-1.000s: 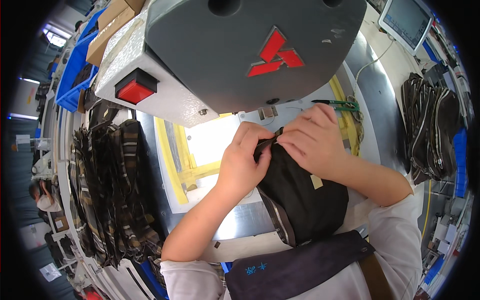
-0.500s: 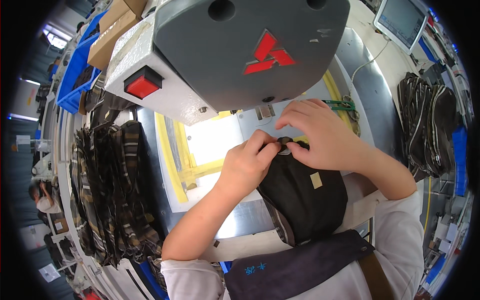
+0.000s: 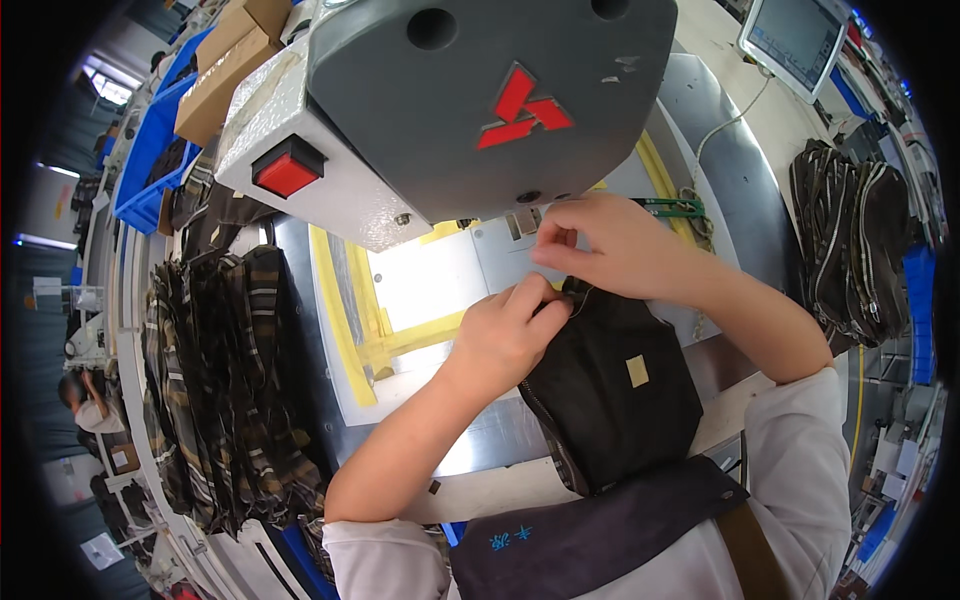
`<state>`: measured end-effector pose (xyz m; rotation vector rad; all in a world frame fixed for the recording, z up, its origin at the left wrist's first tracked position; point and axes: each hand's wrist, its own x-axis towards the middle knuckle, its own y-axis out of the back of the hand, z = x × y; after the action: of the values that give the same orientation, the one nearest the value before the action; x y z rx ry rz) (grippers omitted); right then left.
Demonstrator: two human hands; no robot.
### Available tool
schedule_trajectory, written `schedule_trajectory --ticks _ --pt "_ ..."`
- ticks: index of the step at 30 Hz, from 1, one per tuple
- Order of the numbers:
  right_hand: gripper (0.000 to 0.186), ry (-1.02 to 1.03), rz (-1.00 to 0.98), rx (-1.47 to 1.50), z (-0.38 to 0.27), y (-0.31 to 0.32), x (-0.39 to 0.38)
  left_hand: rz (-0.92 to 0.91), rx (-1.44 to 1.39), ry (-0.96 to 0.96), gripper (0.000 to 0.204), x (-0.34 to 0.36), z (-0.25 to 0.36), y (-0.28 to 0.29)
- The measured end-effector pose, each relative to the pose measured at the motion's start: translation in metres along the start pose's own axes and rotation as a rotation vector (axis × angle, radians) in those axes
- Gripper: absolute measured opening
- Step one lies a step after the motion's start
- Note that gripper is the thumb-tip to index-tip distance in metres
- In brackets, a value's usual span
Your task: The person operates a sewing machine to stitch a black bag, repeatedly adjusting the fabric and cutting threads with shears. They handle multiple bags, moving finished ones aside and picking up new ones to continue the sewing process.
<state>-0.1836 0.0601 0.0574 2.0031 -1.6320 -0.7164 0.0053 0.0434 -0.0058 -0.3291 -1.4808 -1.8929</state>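
Note:
A black fabric bag with a zipper along its left edge and a small pale patch lies at the front of the machine, its near end against my apron. My left hand pinches the bag's top edge, where a dark loop of strap shows. Just above that edge, my right hand is closed with its fingertips curled together; whatever they hold is hidden. Close beyond the right hand lies a green-handled tool, partly covered by it. The grey sewing machine head stands over both hands.
A red switch sits on the machine's white arm. Plaid fabric pieces hang in a pile at left. Dark zippered pieces are stacked at right. Behind are a screen, a blue bin and cardboard boxes.
My right hand has lifted off the bag's top edge, moving slightly up and left, and its fingers have curled in. The left hand keeps its pinch and has shifted slightly right.

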Motion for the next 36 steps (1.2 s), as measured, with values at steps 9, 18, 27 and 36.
schedule_trajectory --ticks 9,18,27,36 --pt "0.010 0.075 -0.208 -0.140 0.018 -0.002 -0.007 0.000 0.013 -0.044 0.018 0.001 0.001 -0.004" --pt "0.023 0.623 0.541 -0.359 0.017 -0.040 -0.034 0.236 -0.150 0.272 0.030 0.005 -0.004 0.008" --pt "0.022 0.657 0.571 -0.491 0.010 -0.037 -0.045 0.290 -0.083 0.129 0.029 0.001 -0.007 0.009" --pt "0.012 0.368 0.411 -0.108 0.008 -0.031 -0.037 0.269 -0.063 -0.014 0.027 0.002 -0.006 0.011"
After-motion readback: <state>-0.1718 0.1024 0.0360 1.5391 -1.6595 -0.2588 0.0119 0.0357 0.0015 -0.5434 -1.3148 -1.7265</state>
